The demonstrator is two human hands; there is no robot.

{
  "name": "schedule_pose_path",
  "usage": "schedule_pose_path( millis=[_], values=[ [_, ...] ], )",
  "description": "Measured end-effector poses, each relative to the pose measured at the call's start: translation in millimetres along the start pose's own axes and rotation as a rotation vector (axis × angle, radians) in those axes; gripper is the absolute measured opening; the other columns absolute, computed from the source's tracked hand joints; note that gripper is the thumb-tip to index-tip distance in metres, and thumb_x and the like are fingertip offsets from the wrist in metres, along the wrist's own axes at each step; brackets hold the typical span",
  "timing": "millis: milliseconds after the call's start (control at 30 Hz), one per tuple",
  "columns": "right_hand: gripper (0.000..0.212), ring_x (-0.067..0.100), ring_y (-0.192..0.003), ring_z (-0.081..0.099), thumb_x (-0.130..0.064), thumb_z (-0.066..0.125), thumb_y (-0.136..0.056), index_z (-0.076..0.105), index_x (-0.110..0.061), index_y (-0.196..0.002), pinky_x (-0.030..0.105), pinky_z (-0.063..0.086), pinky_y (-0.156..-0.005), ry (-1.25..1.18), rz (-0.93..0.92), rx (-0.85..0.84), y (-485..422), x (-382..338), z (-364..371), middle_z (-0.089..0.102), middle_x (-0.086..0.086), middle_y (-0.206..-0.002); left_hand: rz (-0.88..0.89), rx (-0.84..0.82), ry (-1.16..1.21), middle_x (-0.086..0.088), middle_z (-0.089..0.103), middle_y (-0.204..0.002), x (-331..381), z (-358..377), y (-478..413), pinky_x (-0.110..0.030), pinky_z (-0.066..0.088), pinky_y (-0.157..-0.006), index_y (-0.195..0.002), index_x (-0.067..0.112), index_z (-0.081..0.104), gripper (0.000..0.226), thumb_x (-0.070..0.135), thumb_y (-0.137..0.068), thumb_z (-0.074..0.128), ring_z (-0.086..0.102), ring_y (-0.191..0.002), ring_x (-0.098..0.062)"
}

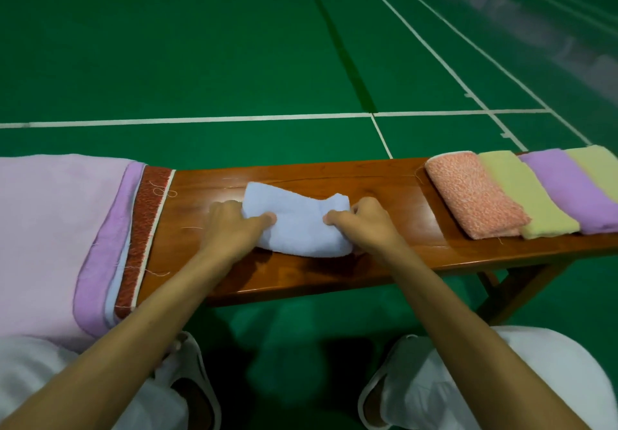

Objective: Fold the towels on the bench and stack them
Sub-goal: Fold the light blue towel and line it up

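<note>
The light blue towel lies in the middle of the tabletop, already folded small. The step in hand seems to be the last fold. The left hand pinches its left edge, and the right hand pinches its right edge, fingers curled. Next it probably must join the folded towels at the right; the unfolded pile waits at the left.

An indoor sports hall: the green court floor carries white boundary lines, and a wooden bench stands at courtside.
</note>
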State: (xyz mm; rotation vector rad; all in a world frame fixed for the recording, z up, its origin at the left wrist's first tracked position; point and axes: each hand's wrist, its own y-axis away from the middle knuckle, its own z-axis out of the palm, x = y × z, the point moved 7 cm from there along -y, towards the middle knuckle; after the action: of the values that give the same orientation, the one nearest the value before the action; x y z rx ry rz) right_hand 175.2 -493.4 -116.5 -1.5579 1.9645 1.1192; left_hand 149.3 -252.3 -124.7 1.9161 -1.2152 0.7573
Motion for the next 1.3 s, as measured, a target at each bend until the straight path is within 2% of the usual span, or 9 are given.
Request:
schedule_pose_path(
  millis=[267,333,400,633,733,867,967,1100,1300],
  values=[
    [0.026,0.016,-0.063,0.056,-0.013,0.073,-0.083,0.056,-0.009,-0.064,0.024,0.040,-0.047,-0.393,0.016,0.125,9.8,29.5,-53.9,0.058,0.000,-0.064,-0.199,-0.305,0.486,-0.006,0.069,-0.125,43.4,55.9,-26.9,-0.037,0.058,-0.079,-0.129,0.009,0.063,0.046,0.018,-0.087,0.080,0.066,-0.113,-0.026],
    [0.009,0.018,-0.075,0.067,-0.011,0.074,-0.081,0.070,-0.004,-0.084,0.025,0.051,-0.047,-0.516,0.005,0.147,11.6,36.0,-74.4,0.073,0.006,-0.082,-0.206,-0.348,0.552,-0.006,0.070,-0.124,62.2,78.1,-29.8,-0.036,0.059,-0.082,-0.127,0.008,0.064,0.044,0.015,-0.086,0.080,0.067,-0.113,-0.024],
    [0.036,0.021,-0.087,0.068,-0.018,0.078,-0.078,0.066,-0.004,-0.108,0.030,0.057,-0.051,-0.526,0.022,0.180,11.3,47.4,-95.0,0.072,0.008,-0.100,-0.193,-0.362,0.598,-0.010,0.071,-0.126,81.8,101.6,-36.4,-0.036,0.060,-0.088,-0.129,0.005,0.063,0.048,0.013,-0.084,0.081,0.068,-0.111,-0.023],
    [0.017,0.025,-0.061,0.071,-0.021,0.067,-0.094,0.066,-0.004,-0.096,0.033,0.057,-0.052,-0.495,0.011,0.273,13.3,84.6,-150.1,0.072,0.010,-0.085,-0.035,-0.304,0.676,-0.010,0.070,-0.113,161.3,169.1,-67.8,-0.022,0.052,-0.052,-0.128,0.009,0.060,0.061,0.017,-0.075,0.089,0.068,-0.081,-0.021],
    [0.025,0.036,-0.055,0.072,-0.027,0.059,-0.101,0.057,-0.010,-0.118,0.032,0.056,-0.047,-0.417,0.085,0.201,15.0,98.8,-156.8,0.075,0.016,-0.092,0.090,-0.234,0.371,-0.012,0.063,-0.128,170.6,194.0,-76.8,-0.035,0.056,-0.084,-0.127,0.016,0.055,0.066,0.036,-0.075,0.091,0.066,-0.109,-0.027],
    [0.018,0.027,-0.051,0.070,-0.034,0.063,-0.097,0.068,-0.017,-0.091,0.037,0.058,-0.060,-0.043,-0.031,0.408,23.1,104.3,-203.4,0.075,0.004,-0.066,0.497,0.002,-0.208,-0.010,0.047,-0.143,184.5,201.9,-48.1,-0.040,0.037,-0.108,-0.145,0.015,0.045,0.072,0.052,-0.089,0.072,0.045,-0.132,-0.030],
    [0.025,0.028,-0.088,0.072,-0.043,0.062,-0.096,0.072,-0.021,-0.103,0.044,0.056,-0.084,0.266,-0.243,0.703,17.7,88.1,-239.6,0.078,0.002,-0.096,0.708,-0.085,-0.343,-0.008,0.036,-0.161,190.2,216.6,-14.2,-0.042,0.024,-0.120,-0.155,0.023,0.039,0.072,0.061,-0.097,0.055,0.030,-0.148,-0.030],
    [0.078,0.029,-0.154,0.023,-0.063,0.036,-0.093,0.029,-0.025,-0.161,0.053,0.024,-0.122,0.574,-0.419,0.283,-41.4,86.6,-204.6,0.028,0.007,-0.167,0.826,-0.238,-0.674,-0.001,0.000,-0.174,174.4,252.0,-2.4,-0.052,-0.003,-0.127,-0.163,0.037,0.016,0.089,0.081,-0.086,0.019,-0.010,-0.159,-0.026],
    [0.082,0.016,-0.159,-0.004,-0.075,0.012,-0.091,0.004,-0.037,-0.164,0.052,0.005,-0.127,0.726,-0.410,0.163,-66.6,122.2,-172.6,-0.004,-0.006,-0.173,0.945,-0.177,-0.747,-0.002,0.001,-0.174,164.1,254.9,1.2,-0.057,-0.003,-0.127,-0.164,0.037,0.014,0.092,0.082,-0.084,0.010,-0.008,-0.159,-0.028]
  ],
)
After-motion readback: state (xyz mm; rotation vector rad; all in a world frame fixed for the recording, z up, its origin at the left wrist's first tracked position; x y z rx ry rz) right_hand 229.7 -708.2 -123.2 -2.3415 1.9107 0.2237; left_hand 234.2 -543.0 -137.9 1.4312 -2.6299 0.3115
